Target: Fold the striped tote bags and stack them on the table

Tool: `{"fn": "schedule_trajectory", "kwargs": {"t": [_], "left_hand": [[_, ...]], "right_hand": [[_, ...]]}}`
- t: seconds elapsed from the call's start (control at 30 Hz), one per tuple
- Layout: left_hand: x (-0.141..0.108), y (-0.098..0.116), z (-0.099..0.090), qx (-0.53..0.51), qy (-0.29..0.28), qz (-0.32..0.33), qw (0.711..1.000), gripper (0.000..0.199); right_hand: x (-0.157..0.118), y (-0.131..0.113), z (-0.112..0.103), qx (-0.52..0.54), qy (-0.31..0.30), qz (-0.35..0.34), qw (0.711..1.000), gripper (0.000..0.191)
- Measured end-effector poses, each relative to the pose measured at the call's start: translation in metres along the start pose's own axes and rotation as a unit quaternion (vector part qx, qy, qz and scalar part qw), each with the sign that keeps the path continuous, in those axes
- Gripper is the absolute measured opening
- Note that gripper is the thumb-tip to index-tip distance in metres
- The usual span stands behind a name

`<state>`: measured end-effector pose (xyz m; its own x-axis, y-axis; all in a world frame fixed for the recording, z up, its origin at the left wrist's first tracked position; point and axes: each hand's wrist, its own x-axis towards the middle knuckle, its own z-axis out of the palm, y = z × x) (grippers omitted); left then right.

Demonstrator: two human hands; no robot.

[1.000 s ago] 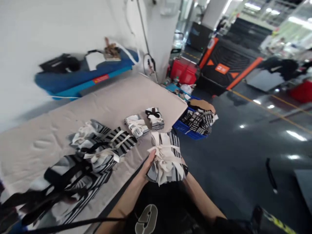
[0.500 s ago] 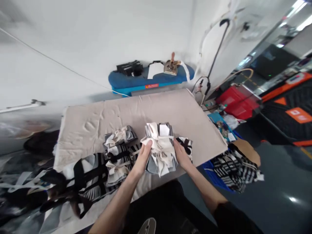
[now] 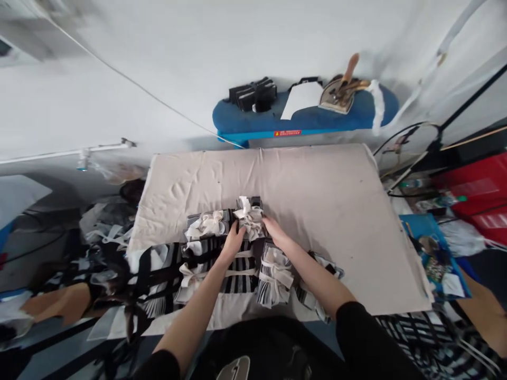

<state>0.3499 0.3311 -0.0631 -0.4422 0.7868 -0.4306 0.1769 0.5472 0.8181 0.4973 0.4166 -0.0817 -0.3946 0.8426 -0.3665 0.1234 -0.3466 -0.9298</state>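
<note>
A tied fabric bundle [image 3: 250,217], grey and striped with a cream cloth strip knotted on it, sits between my two hands near the middle of the table. My left hand [image 3: 233,243] grips its left side, and my right hand [image 3: 274,230] presses its right side. Left of it lies another bundle with a cream tie [image 3: 208,224]. Below my hands rests a striped stack bound with pale ties [image 3: 241,272]. A cream-tied bundle [image 3: 274,277] lies nearer to me, beside my right forearm, which partly covers a further bundle [image 3: 312,295].
A beige cloth covers the table [image 3: 317,190]. Behind it, a blue ironing board [image 3: 253,120] carries an iron [image 3: 338,96] and a dark folded stack [image 3: 253,95]. Loose black straps and fabric [image 3: 156,274] lie left. A blue tray [image 3: 430,232] stands right, near a red box [image 3: 471,195].
My hands have moved farther from my body, to the row of bundles, with a tied bundle between them. Another cream-tied bundle now shows nearer to me. The camera view has shifted.
</note>
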Motion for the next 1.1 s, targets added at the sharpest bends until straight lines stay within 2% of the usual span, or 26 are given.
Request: {"fn": "schedule_trajectory", "kwargs": {"t": [0.1, 0.17, 0.23, 0.3, 0.4, 0.5, 0.57, 0.63, 0.7, 0.77, 0.83, 0.93, 1.03, 1.1], "left_hand": [[-0.012, -0.006, -0.011, 0.046, 0.006, -0.002, 0.999, 0.06], [-0.025, -0.002, -0.022, 0.059, 0.019, 0.029, 0.998, 0.059], [-0.043, 0.008, -0.033, 0.055, 0.029, 0.096, 0.993, 0.054], [-0.066, 0.026, -0.041, 0.042, 0.014, 0.172, 0.984, 0.049], [-0.106, 0.056, -0.039, 0.02, -0.069, 0.276, 0.959, 0.043], [-0.151, 0.069, -0.023, 0.007, -0.203, 0.346, 0.916, 0.041], [-0.183, 0.062, -0.007, 0.021, -0.312, 0.37, 0.875, 0.041], [-0.217, 0.041, 0.012, 0.057, -0.425, 0.38, 0.819, 0.042], [-0.256, 0.01, 0.031, 0.103, -0.525, 0.379, 0.755, 0.045], [-0.299, -0.029, 0.045, 0.148, -0.606, 0.367, 0.69, 0.048], [-0.344, -0.068, 0.052, 0.193, -0.666, 0.358, 0.625, 0.051], [-0.408, -0.118, 0.048, 0.263, -0.736, 0.359, 0.511, 0.051], [-0.464, -0.156, 0.038, 0.328, -0.782, 0.371, 0.379, 0.047], [-0.497, -0.178, 0.033, 0.365, -0.793, 0.38, 0.306, 0.044]], "right_hand": [[-0.018, -0.007, -0.014, 0.01, 0.069, 0.011, 0.998, 0.036], [-0.044, -0.015, -0.027, 0.031, 0.1, -0.002, 0.995, 0.037], [-0.084, -0.021, -0.044, 0.072, 0.115, -0.034, 0.99, 0.039], [-0.135, -0.023, -0.063, 0.108, 0.143, -0.078, 0.981, 0.04], [-0.222, -0.013, -0.083, 0.115, 0.234, -0.124, 0.957, 0.038], [-0.311, 0.008, -0.071, 0.099, 0.349, -0.15, 0.92, 0.032], [-0.371, 0.027, -0.045, 0.091, 0.426, -0.164, 0.885, 0.027], [-0.432, 0.05, -0.008, 0.094, 0.496, -0.169, 0.846, 0.025], [-0.492, 0.08, 0.04, 0.108, 0.566, -0.159, 0.802, 0.025], [-0.547, 0.113, 0.097, 0.133, 0.635, -0.128, 0.75, 0.026], [-0.593, 0.145, 0.157, 0.17, 0.693, -0.081, 0.696, 0.027], [-0.646, 0.183, 0.24, 0.212, 0.752, -0.011, 0.624, 0.028], [-0.687, 0.211, 0.303, 0.218, 0.803, 0.015, 0.554, 0.029], [-0.708, 0.225, 0.336, 0.223, 0.836, 0.018, 0.501, 0.031]]}}
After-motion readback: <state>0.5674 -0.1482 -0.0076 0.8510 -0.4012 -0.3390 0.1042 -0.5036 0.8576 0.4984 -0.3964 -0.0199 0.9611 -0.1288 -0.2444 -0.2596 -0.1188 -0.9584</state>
